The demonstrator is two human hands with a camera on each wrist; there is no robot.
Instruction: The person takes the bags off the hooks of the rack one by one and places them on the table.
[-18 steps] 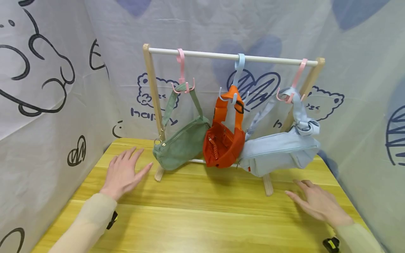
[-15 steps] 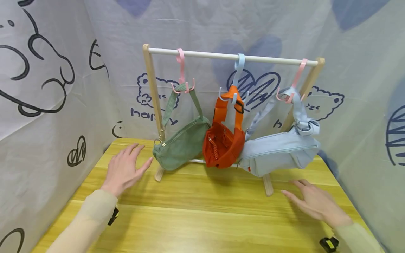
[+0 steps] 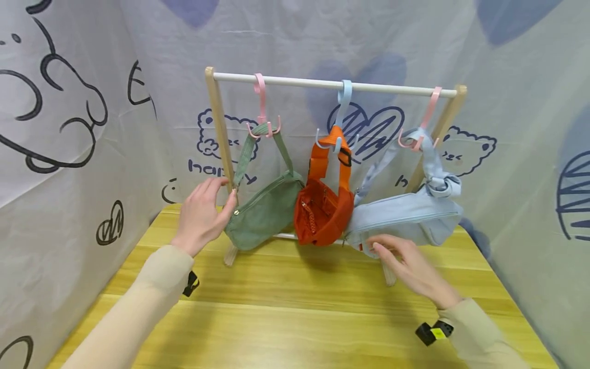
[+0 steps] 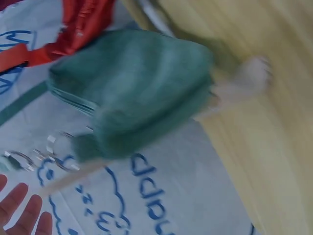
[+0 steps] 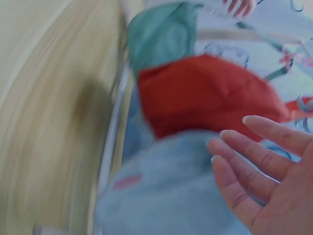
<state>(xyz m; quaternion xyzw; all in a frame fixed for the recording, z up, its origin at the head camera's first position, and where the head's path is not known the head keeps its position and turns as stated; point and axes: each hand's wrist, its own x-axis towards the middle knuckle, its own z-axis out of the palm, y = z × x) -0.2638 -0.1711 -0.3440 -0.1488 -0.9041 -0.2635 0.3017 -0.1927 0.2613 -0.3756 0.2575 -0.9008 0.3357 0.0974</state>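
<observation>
A green bag (image 3: 267, 210), an orange-red bag (image 3: 322, 212) and a light blue bag (image 3: 403, 218) hang by their straps from hooks on a small rack. My left hand (image 3: 203, 215) is raised beside the green bag's left end, close to its strap rings, fingers spread. In the left wrist view its fingers (image 4: 30, 215) show apart from the green bag (image 4: 142, 88). Low in front of the light blue bag is my right hand (image 3: 410, 266), fingers extended and holding nothing. Whether it touches the bag I cannot tell.
The rack has a white rail (image 3: 313, 83) between wooden posts, with a pink hook (image 3: 261, 102), a blue hook (image 3: 343, 102) and another pink hook (image 3: 430, 110). It stands on a wooden table (image 3: 295, 318). Printed cloth (image 3: 286, 36) surrounds the back and sides.
My left hand has risen and moved right to the green bag's end. My right hand has moved left and up, in front of the light blue bag. The bags still hang in place.
</observation>
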